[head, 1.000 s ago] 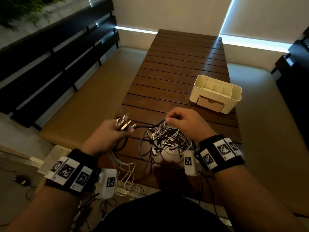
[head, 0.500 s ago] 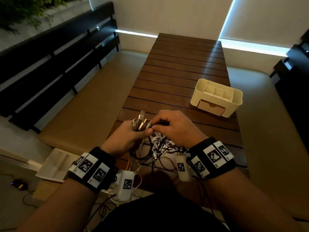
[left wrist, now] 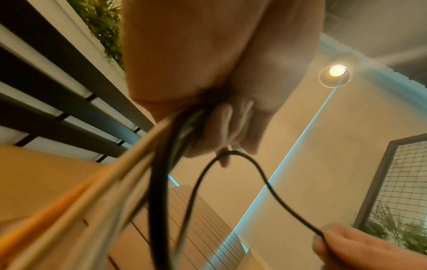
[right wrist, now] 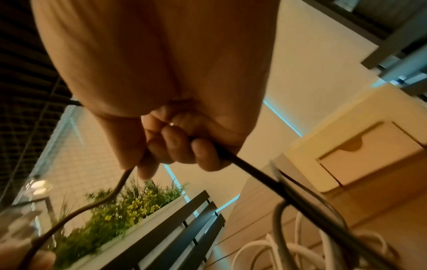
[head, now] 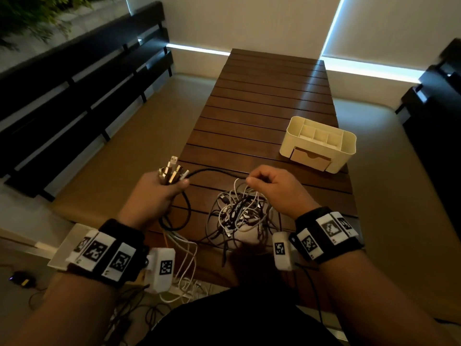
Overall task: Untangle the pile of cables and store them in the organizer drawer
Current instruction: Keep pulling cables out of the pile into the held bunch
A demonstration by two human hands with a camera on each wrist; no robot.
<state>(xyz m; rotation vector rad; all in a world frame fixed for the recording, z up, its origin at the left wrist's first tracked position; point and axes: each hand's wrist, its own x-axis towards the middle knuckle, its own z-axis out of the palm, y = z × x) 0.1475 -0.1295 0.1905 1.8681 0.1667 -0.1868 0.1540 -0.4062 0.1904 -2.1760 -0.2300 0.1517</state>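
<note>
A tangled pile of black and white cables lies on the near end of the slatted wooden table. My left hand grips a bundle of cable plugs, with their cords hanging down off the table edge. A black cable runs from that bundle to my right hand, which pinches it above the pile. The cream organizer stands at the right of the table, its wooden drawer closed.
A beige bench or floor surface flanks the table on both sides. Dark slatted fencing runs along the left. White cables and a flat white tray lie below the near left table edge.
My hands came together at the plug bundle, then parted. The right hand has slid right along the black cable, drawing it out between the hands.
</note>
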